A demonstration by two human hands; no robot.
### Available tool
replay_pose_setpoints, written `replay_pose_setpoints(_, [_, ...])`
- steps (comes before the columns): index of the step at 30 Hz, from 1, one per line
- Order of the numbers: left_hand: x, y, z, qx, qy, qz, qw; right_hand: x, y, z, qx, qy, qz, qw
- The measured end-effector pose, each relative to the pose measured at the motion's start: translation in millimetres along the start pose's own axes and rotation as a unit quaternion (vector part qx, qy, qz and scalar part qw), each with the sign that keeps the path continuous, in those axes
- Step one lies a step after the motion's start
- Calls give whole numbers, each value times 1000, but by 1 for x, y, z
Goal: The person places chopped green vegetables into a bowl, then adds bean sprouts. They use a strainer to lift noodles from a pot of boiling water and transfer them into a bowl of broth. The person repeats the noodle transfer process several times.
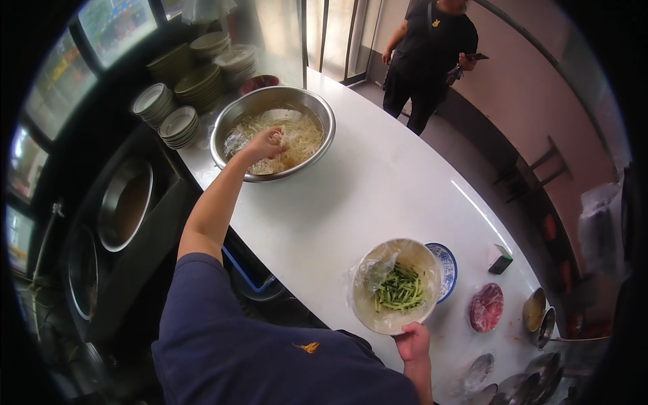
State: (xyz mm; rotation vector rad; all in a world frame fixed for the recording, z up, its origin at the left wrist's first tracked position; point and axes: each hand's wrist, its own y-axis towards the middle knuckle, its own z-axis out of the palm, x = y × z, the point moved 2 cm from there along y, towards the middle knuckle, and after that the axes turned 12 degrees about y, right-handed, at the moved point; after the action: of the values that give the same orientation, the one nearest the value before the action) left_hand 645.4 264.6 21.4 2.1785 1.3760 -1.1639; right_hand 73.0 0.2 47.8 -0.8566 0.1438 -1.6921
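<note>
My left hand (266,144) reaches into a large steel basin (327,145) at the far end of the counter. Its fingers are bent together around some pale shreds (304,138), which look wet and fill much of the basin. Clear plastic film shows among the shreds on the left. Near the front, my right hand (413,339) grips the rim of a cream bowl (364,312) lined with a clear plastic bag. Green cucumber strips (399,289) lie inside, and the bowl tilts toward me.
A blue-and-white bowl (445,270), a small dark green box (500,259) and a red-patterned bowl (486,307) stand at right. Stacked plates and bowls (179,126) crowd the far left. Large pans (127,204) sit left. Across the counter stands a person (432,50).
</note>
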Motion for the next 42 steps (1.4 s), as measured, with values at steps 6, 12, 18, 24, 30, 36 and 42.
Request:
replay_pose_setpoints(6, [-17, -14, -17, 5, -165, 79, 983, -6, 23, 4, -16, -33, 35, 999])
replay_pose_setpoints(12, [-35, -21, -30, -13, -183, 86, 979, -5, 42, 23, -16, -42, 46, 998])
replay_pose_setpoints(18, [-36, -36, -28, -54, -286, 145, 946, -3, 60, 32, 1, -61, 59, 996])
replay_pose_setpoints(24, [-14, -48, -21, -95, -33, 47, 994, -11, 98, 61, 3, -61, 89, 994])
replay_pose_setpoints(30, [-92, -103, -11, -56, -126, 138, 981, -25, 114, 87, 22, -100, 69, 992])
replay_pose_setpoints(36, [-180, -180, 90, 195, -21, 160, 967, -37, 122, 98, 5, -121, 102, 987])
replay_pose_setpoints(42, [-175, -173, 79, 49, 159, 239, 957, -48, 113, 98, -16, -137, 93, 986])
